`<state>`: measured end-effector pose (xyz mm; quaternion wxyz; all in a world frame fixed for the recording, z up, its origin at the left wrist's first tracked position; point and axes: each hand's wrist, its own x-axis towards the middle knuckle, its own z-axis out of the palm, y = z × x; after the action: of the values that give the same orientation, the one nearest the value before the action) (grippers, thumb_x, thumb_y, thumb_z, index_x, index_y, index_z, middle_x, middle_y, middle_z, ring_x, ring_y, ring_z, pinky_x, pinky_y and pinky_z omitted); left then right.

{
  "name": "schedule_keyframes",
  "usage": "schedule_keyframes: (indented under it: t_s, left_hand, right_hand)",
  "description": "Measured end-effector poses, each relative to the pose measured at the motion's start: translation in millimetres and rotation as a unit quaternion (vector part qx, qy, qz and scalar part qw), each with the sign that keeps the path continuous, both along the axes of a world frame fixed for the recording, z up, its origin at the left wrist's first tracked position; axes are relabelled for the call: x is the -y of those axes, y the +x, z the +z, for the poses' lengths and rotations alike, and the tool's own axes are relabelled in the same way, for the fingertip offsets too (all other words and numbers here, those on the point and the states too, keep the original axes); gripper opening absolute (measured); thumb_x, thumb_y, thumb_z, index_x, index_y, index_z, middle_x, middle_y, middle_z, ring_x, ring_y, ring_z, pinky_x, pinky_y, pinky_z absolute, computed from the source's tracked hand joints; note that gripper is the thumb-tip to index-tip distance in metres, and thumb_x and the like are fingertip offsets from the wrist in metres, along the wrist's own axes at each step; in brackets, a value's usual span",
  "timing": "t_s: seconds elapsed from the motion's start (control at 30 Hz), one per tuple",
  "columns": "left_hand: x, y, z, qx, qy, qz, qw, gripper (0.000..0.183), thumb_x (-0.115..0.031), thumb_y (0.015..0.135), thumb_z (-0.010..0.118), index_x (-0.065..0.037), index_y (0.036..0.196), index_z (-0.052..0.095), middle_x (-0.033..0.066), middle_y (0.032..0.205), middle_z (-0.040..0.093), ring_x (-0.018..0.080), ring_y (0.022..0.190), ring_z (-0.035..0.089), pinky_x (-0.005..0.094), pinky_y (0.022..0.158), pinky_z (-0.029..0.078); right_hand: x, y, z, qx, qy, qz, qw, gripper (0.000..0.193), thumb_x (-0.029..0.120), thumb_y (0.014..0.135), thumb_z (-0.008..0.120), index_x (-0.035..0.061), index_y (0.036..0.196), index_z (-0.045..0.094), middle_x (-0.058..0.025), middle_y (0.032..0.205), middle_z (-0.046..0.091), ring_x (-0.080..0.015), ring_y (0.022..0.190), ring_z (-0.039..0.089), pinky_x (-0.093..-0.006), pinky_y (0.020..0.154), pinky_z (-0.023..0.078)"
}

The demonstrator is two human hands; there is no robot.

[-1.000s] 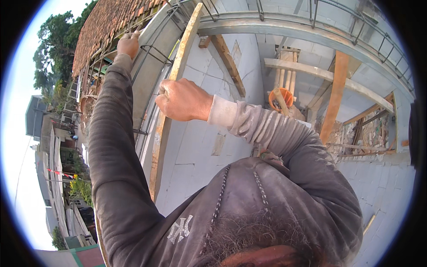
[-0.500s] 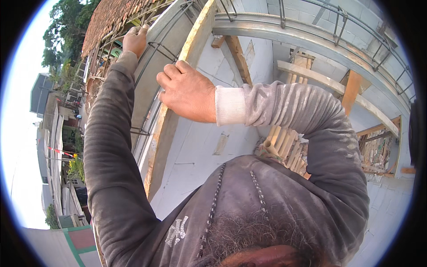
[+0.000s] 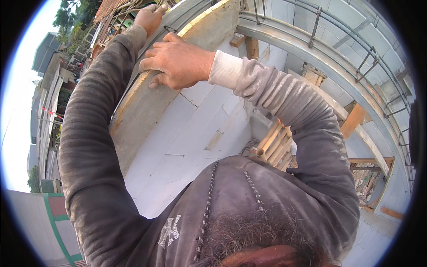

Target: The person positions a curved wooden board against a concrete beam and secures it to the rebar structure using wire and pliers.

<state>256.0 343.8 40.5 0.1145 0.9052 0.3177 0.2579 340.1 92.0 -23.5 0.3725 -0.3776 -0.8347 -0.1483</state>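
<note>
Two long formwork boards run side by side, with steel rebar between them. My right hand is closed over the top edge of the near board. Its fingers reach across the yellowish edge and its thumb presses on the near face. Farther out to the left, my left hand is closed at the edge of the far board; part of its grip is hidden. My left forearm covers the lower stretch of the boards.
A rebar cage runs along the concrete beam at the upper right. Below lie pale block walls, stacked bamboo poles and an orange-brown plank. Rooftops and a tiled roof stand outside at the left.
My right hand has gone from a curled fist to reaching over the board's edge, thumb on its face. The near board leans more, showing more of its face, and the visible gap looks narrower.
</note>
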Motion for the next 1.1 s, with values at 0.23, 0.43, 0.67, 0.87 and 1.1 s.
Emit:
schedule_keyframes:
  t_s: [0.23, 0.43, 0.67, 0.87, 1.1]
  left_hand:
    - [-58.3, 5.1, -7.6, -0.208, 0.243, -0.006, 0.947, 0.024, -0.026, 0.101, 0.065, -0.010, 0.107, 0.081, 0.0077, 0.114, 0.076, 0.0280, 0.109, 0.071, 0.0437, 0.095, 0.055]
    - [-39.0, 34.8, 16.1, -0.521, 0.401, -0.005, 0.753, 0.024, -0.020, 0.096, 0.064, -0.011, 0.106, 0.083, 0.0076, 0.111, 0.080, 0.0286, 0.104, 0.077, 0.0472, 0.087, 0.061]
    - [38.9, 63.3, 38.3, -0.273, 0.030, 0.186, 0.943, 0.046, -0.016, 0.084, 0.074, -0.006, 0.128, 0.081, 0.0196, 0.131, 0.077, 0.0365, 0.123, 0.074, 0.0478, 0.102, 0.059]
    - [21.8, 73.1, 28.9, -0.233, 0.012, 0.170, 0.957, 0.046, -0.025, 0.091, 0.076, -0.021, 0.137, 0.079, 0.0119, 0.138, 0.075, 0.0306, 0.130, 0.070, 0.0506, 0.107, 0.055]
    - [18.9, 72.6, 18.9, -0.162, 0.065, 0.122, 0.977, 0.057, -0.021, 0.089, 0.077, -0.020, 0.146, 0.072, 0.0125, 0.138, 0.075, 0.0347, 0.129, 0.071, 0.0532, 0.105, 0.057]
  right_hand:
    - [-21.1, -8.8, 3.7, 0.025, -0.037, -0.015, 0.999, 0.045, 0.041, 0.099, 0.076, 0.0132, 0.135, 0.072, -0.0078, 0.125, 0.074, -0.0266, 0.128, 0.064, -0.0481, 0.114, 0.038]
    - [-33.6, -3.8, -1.3, 0.008, 0.007, 0.007, 1.000, 0.048, 0.041, 0.097, 0.079, 0.0138, 0.136, 0.071, -0.0113, 0.138, 0.067, -0.0310, 0.135, 0.058, -0.0507, 0.117, 0.037]
    - [-56.6, 9.3, -17.1, -0.022, 0.084, 0.127, 0.988, 0.043, 0.006, 0.082, 0.078, 0.0042, 0.125, 0.071, -0.0220, 0.138, 0.062, -0.0485, 0.133, 0.051, -0.0569, 0.115, 0.036]
    - [-70.3, 21.1, -28.8, -0.009, 0.052, 0.106, 0.993, 0.051, 0.007, 0.085, 0.079, -0.0011, 0.134, 0.066, -0.0269, 0.145, 0.058, -0.0512, 0.141, 0.048, -0.0567, 0.121, 0.034]
    - [-73.0, 20.0, -37.1, -0.061, 0.020, 0.123, 0.990, 0.047, 0.012, 0.086, 0.079, 0.0033, 0.131, 0.069, -0.0259, 0.140, 0.063, -0.0506, 0.137, 0.050, -0.0584, 0.120, 0.032]
